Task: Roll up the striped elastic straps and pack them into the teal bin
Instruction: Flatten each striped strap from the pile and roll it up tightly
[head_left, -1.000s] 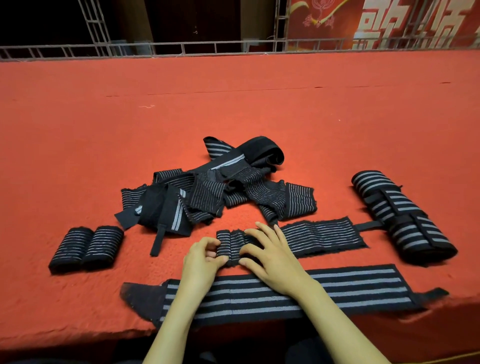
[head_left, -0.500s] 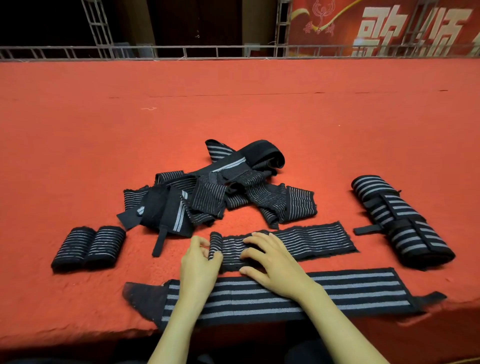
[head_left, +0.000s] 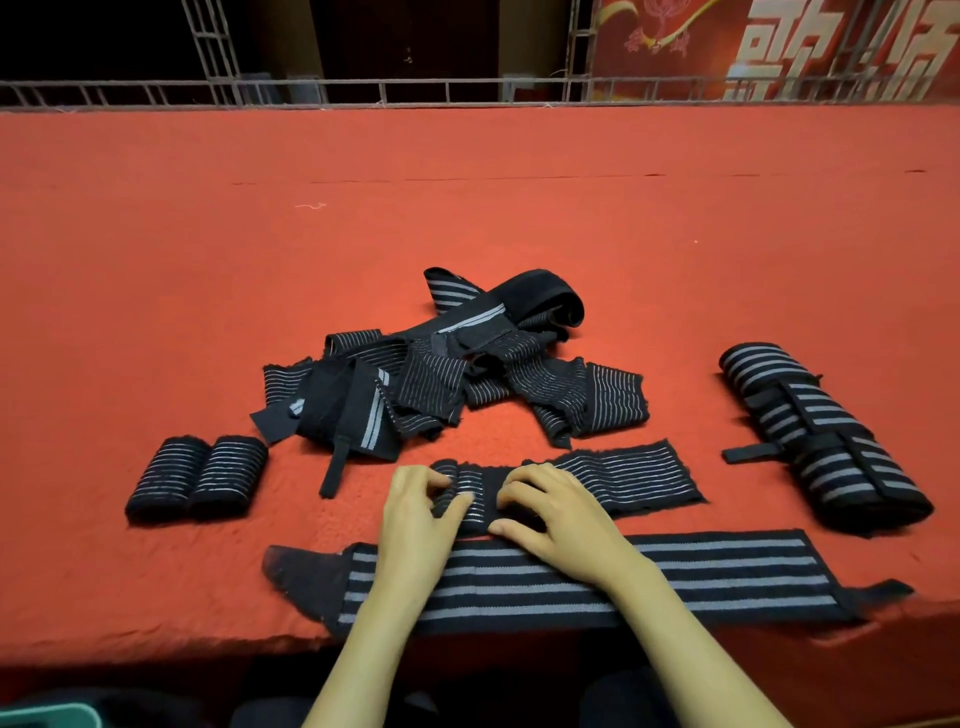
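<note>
red felt table | on it: loose strap pile; flat straps; seemingly four rolls

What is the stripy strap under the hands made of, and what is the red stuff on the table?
The strap being rolled looks like stretchy woven elastic cloth: matte black, thin pale stripes, fuzzy frayed edges, and it curls softly under the left hand and right hand. The red covering looks like felt or thin carpet: dull, nubbly, no shine. I can't be sure.

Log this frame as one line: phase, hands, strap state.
phase: rolling | left hand: on roll end | right hand: pressing thin-striped strap | strap: partly rolled, rest flat on red carpet
</note>
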